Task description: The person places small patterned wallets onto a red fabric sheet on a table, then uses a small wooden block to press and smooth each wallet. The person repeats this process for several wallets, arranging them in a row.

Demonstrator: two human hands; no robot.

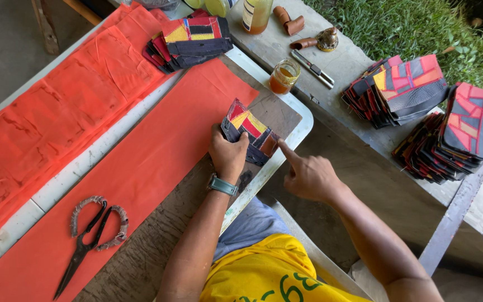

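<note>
A: Scanning left: scissors (88, 241) lie on orange fabric (157, 151). Left hand (227, 152)?
B: Fingers wrapped tight round the patchwork stack (251, 130), at the table's edge. Right hand (308, 176) points, forefinger out, others curled.
A: Tip?
B: Probably square edges, steady grip.

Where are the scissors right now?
In the head view, the scissors lie at lower left on the long orange cloth on the table, left of the left hand and away from both hands.
</note>
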